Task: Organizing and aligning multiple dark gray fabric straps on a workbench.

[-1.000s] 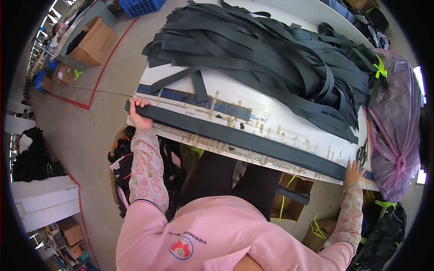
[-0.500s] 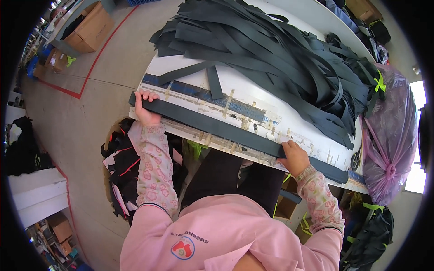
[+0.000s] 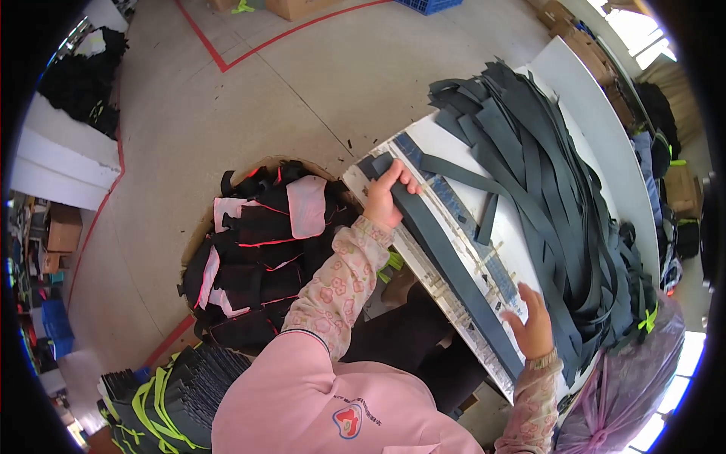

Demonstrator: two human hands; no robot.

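Note:
A stack of flat dark grey webbing straps [image 3: 459,281] lies along the near edge of a white table [image 3: 508,240]. My left hand [image 3: 386,198] is closed round the straps near their far end, thumb on top. My right hand [image 3: 532,324] hovers over the table beside them, fingers apart, holding nothing. Beyond it a big heap of similar loose straps [image 3: 546,181] is spread over the table. One loose strap [image 3: 457,172] crosses from the heap toward the left hand, and a short piece [image 3: 488,219] hangs off beside it.
Left of the table stands a round-rimmed container of black and pink pieces with red trim [image 3: 265,246]. Bundled dark straps tied with neon yellow bands [image 3: 162,401] sit at lower left. A tied purple plastic bag [image 3: 624,393] stands at the right end. A blue crate [image 3: 429,6] rests on the floor.
The view has turned left, so the table now appears slanted. My right hand has let go of the straps and opened; my left hand still grips their end.

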